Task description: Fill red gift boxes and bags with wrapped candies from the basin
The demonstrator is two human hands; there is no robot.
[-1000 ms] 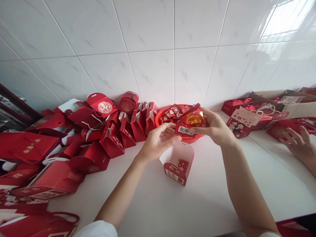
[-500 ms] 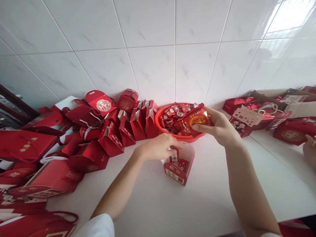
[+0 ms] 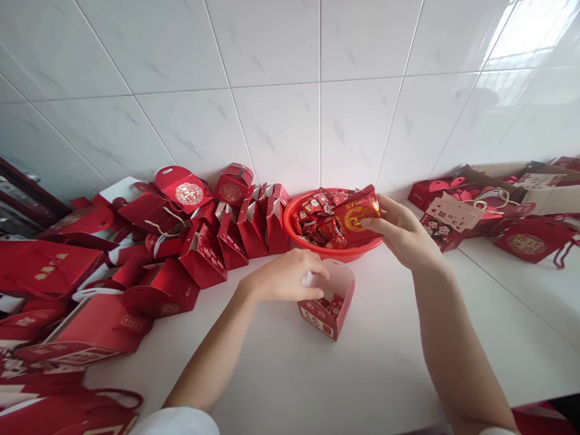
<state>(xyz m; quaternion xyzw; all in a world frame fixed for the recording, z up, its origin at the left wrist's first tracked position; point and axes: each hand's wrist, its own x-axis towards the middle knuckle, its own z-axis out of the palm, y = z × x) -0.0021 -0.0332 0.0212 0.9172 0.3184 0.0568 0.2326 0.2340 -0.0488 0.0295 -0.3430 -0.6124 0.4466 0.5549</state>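
Note:
A small red gift box stands open on the white counter in front of me, with some red-wrapped candies inside. My left hand is at the box's left side, thumb and fingers apart, with the thumb over the front edge; whether it presses on the box I cannot tell. Behind it sits a red plastic basin holding many small wrapped candies. Over the basin's right part, my right hand pinches a larger shiny red snack packet with gold print between thumb and fingers.
Many red gift boxes crowd the counter on the left. A row of red boxes stands left of the basin. More boxes and bags lie to the right, near another red box. A tiled wall rises behind.
My left hand has spread its thumb and fingers and moved slightly back from inside the box. The packet in my right hand has turned more upright. Another person's hand at the right has left view.

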